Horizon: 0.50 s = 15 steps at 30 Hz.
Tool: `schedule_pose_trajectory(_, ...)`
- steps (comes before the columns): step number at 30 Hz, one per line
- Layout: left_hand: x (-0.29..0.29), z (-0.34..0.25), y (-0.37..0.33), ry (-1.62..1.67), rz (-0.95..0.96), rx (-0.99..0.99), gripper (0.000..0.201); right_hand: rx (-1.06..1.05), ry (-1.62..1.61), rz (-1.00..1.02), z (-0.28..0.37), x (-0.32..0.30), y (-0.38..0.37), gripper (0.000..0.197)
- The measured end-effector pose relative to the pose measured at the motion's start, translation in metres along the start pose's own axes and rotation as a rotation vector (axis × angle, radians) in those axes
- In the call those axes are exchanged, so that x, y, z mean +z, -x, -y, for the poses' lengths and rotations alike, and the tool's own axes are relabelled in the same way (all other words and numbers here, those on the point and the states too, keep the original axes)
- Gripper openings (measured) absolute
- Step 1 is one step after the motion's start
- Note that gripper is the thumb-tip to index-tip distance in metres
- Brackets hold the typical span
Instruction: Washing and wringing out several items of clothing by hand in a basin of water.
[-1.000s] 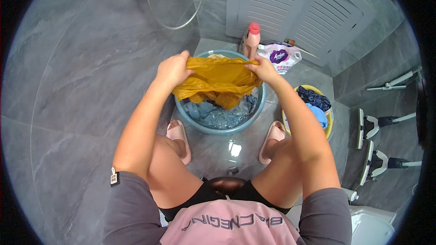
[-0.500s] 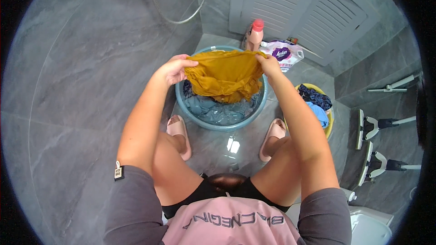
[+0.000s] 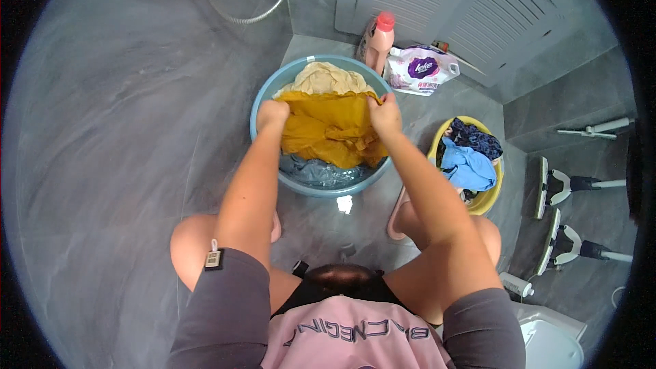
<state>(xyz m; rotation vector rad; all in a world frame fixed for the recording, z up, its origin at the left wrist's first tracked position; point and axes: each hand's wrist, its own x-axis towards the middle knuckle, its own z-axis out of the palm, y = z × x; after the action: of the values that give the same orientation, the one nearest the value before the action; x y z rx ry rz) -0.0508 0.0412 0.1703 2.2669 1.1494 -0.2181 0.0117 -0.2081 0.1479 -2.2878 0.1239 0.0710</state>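
A mustard-yellow garment [image 3: 324,123] is stretched between my two hands over a round blue basin [image 3: 262,85]. My left hand [image 3: 272,115] is closed on its left upper corner, by the basin's left rim. My right hand [image 3: 385,113] grips the opposite corner near the right rim. Cream cloth [image 3: 331,78] lies behind the garment in the basin. In front of it, grey-blue cloth [image 3: 321,172] sits in water. The garment's lower part hangs down into the basin, and I cannot tell how much of it is under water.
To the right stands a yellow basin [image 3: 499,181] holding a light blue cloth [image 3: 468,166] and a dark patterned cloth [image 3: 475,141]. A pink bottle [image 3: 378,44] and a white refill pouch [image 3: 418,72] stand behind the blue basin. Mops [image 3: 574,184] line the right wall.
Both hands have come down with the mustard garment, from held up above the basin to low inside its rim. Cream cloth behind it now shows. My knees have spread and I lean further forward.
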Motion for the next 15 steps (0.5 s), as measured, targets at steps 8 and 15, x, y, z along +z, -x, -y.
schedule_pose_trajectory(8,0.14,0.037,-0.005,-0.169,0.126,0.026,0.05,0.172,0.321,0.19,-0.069,0.127,0.051,0.041)
schedule_pose_trajectory(15,0.209,0.04,-0.036,-0.319,0.102,0.09,0.043,0.089,0.378,0.276,-0.107,0.164,0.027,0.033)
